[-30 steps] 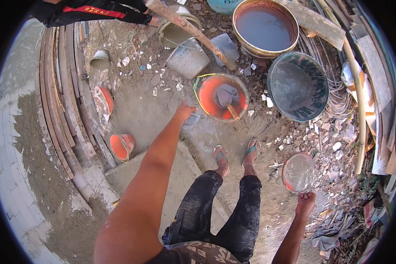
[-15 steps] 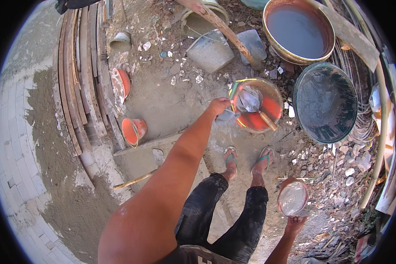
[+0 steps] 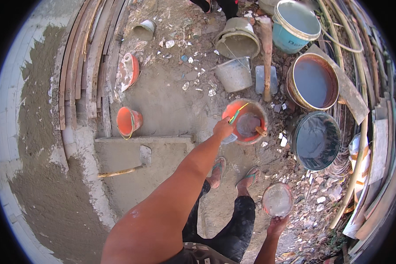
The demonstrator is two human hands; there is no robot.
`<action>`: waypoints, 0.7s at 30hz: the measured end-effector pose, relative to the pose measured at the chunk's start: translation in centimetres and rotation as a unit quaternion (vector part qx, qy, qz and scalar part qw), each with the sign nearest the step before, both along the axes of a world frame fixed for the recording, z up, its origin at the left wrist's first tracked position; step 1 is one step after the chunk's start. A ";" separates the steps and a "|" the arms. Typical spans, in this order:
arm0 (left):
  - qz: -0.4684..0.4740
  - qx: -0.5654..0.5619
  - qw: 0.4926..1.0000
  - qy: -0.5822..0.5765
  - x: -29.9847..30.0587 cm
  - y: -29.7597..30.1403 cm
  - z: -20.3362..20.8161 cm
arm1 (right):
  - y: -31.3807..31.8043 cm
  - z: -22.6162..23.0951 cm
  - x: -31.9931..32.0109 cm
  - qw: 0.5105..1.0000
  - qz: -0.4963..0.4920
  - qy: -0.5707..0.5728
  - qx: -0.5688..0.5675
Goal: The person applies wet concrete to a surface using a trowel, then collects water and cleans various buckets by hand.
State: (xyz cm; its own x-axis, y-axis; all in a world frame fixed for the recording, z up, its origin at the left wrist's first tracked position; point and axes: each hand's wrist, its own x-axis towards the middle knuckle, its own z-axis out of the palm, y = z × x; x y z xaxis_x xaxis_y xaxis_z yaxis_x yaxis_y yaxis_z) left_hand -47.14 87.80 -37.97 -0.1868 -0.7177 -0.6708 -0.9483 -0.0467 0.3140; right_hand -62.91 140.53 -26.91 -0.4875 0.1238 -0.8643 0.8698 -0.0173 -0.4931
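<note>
My left hand point(image 3: 223, 127) is closed around the wire handle of an orange bucket point(image 3: 231, 108), near its green-and-yellow strip. Grey wet mix lies inside this bucket. A trowel's wooden handle point(image 3: 262, 131) leans out over the rim on the right, its blade hidden. Under my left hand shows a blue-grey patch point(image 3: 229, 139) whose kind I cannot make out. At the lower right, my right hand point(image 3: 277, 225) grips the near edge of a small round container point(image 3: 277, 199). It is reddish at the side and coated in pale grey; whether its mouth or base faces up, I cannot tell.
A dark green tub point(image 3: 317, 140) and a tub of cloudy water point(image 3: 313, 82) stand to the right. Beyond are a light-blue pail point(image 3: 295, 27) and grey buckets point(image 3: 234, 75). Smaller orange buckets point(image 3: 130, 121), planks point(image 3: 92, 61) and a wooden-handled tool point(image 3: 121, 171) lie left. Another person's legs point(image 3: 226, 6) show at the top.
The view has shifted, bringing another person's legs and the light-blue pail into sight. Both hands keep their holds. The trowel handle sits higher against the bucket's right rim.
</note>
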 end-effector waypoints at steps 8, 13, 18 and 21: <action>0.148 0.029 0.964 0.220 16.3 -9.3 11.4 | -20.7 8.7 2.3 0.990 0.137 0.008 -0.019; 0.269 -0.001 0.948 0.169 29.6 -12.9 20.6 | -38.0 14.0 7.5 0.969 0.239 -0.015 -0.058; 0.348 -0.073 0.927 0.121 41.4 -17.4 28.9 | -55.4 17.0 11.5 0.940 0.329 -0.002 -0.089; 0.377 -0.135 0.912 0.093 48.2 -20.8 32.6 | -66.6 18.0 14.5 0.917 0.383 0.009 -0.112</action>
State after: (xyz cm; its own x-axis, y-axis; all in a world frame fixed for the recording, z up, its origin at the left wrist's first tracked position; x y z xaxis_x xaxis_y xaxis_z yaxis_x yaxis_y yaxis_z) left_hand 1.02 67.05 -5.34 0.3355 -0.8236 -0.4573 -0.6076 -0.5601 0.5631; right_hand -48.39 73.91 -8.89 -0.3718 -0.4394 -0.8177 0.6615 0.4926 -0.5655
